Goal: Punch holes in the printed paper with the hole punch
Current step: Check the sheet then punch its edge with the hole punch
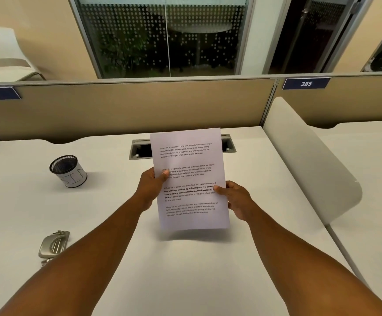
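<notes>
I hold a printed paper (pixel 188 160) with several paragraphs of text above the white desk (pixel 185 270), facing me. My left hand (pixel 151 188) grips its left edge, thumb on the front. My right hand (pixel 236 199) grips the right edge lower down, thumb on the text. The paper casts a shadow on the desk beneath it. A silver metal hole punch (pixel 54 244) lies on the desk at the lower left, partly hidden behind my left forearm, well apart from the paper.
A black mesh cup (pixel 68 171) with a white label stands at the left of the desk. A cable slot (pixel 139 150) is cut into the desk behind the paper. A beige partition (pixel 139 106) closes the back; a white divider (pixel 310 160) bounds the right.
</notes>
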